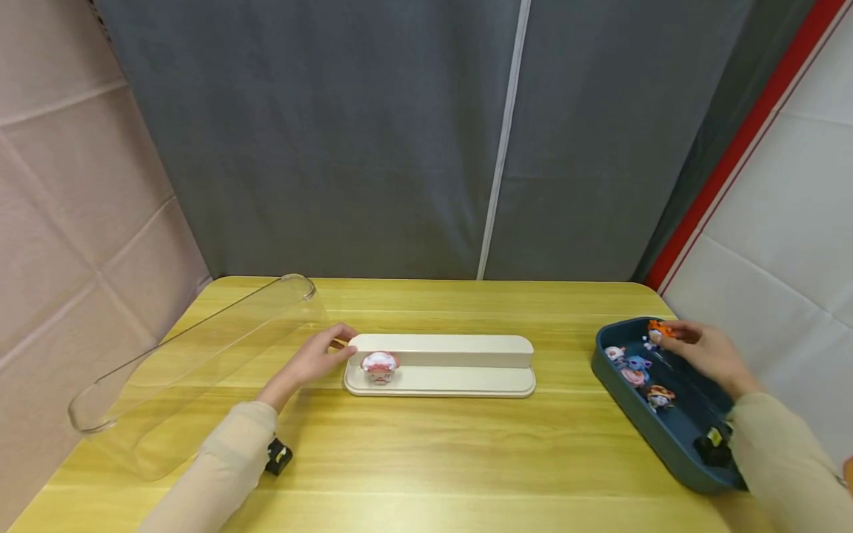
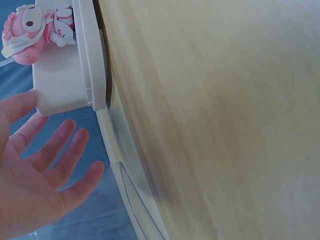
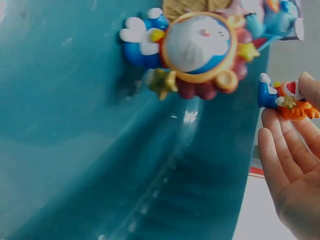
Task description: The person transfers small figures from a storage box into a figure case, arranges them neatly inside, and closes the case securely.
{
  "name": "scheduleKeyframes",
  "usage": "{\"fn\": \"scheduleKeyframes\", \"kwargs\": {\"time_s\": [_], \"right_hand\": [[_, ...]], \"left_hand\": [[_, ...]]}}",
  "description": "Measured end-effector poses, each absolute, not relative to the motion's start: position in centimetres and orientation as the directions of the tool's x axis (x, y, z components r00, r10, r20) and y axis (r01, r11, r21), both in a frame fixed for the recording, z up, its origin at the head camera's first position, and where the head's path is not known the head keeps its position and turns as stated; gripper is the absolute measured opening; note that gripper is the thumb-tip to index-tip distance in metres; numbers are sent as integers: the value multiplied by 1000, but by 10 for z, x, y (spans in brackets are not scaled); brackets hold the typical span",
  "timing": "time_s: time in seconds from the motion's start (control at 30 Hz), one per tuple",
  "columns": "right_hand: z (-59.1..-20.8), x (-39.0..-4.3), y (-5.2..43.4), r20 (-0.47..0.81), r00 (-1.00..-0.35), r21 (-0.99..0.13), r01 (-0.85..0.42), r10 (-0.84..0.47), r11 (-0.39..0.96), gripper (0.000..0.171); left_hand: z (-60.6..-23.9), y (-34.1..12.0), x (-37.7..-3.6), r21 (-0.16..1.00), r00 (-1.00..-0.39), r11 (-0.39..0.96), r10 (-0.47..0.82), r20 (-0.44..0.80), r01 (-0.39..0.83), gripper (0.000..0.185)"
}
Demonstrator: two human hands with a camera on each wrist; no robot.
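A cream two-step display base [image 1: 460,380] lies across the middle of the table, with a pink-and-white figurine [image 1: 380,368] standing at its left end. Loosely spread, my left hand [image 1: 320,352] touches that end; in the left wrist view the thumb and index fingertips are at the base's corner. Over the far end of a dark blue tray [image 1: 626,422], my right hand [image 1: 709,357] pinches a small orange-topped figurine [image 3: 291,99] with blue feet. Several other figurines lie in the tray, including one with a round white face and yellow stars [image 3: 197,45] close to the right wrist camera.
A long clear plastic cover [image 1: 193,370] rests on the table at the left, behind my left forearm. Grey curtain [image 1: 333,148] hangs at the table's back edge. White padded panels [image 1: 786,207] stand at the right, beyond the tray.
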State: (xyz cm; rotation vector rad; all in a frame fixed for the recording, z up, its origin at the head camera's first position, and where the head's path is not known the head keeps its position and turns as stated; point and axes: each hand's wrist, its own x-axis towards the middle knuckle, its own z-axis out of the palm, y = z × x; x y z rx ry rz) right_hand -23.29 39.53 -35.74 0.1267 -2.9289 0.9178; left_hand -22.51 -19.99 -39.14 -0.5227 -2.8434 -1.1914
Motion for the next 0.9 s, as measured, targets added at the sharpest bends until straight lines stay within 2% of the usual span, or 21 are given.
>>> {"fn": "scheduleKeyframes", "kwargs": {"time_s": [0.67,0.9], "right_hand": [[-325,-221,374,204,-976,-573,-186,-81,798,47],[-313,-217,361,187,-977,-559,-191,-102,807,49]], "left_hand": [[-392,-200,-225,689,-947,660,295,130,300,25],[-390,-199,-224,690,-945,656,298,136,307,25]]}}
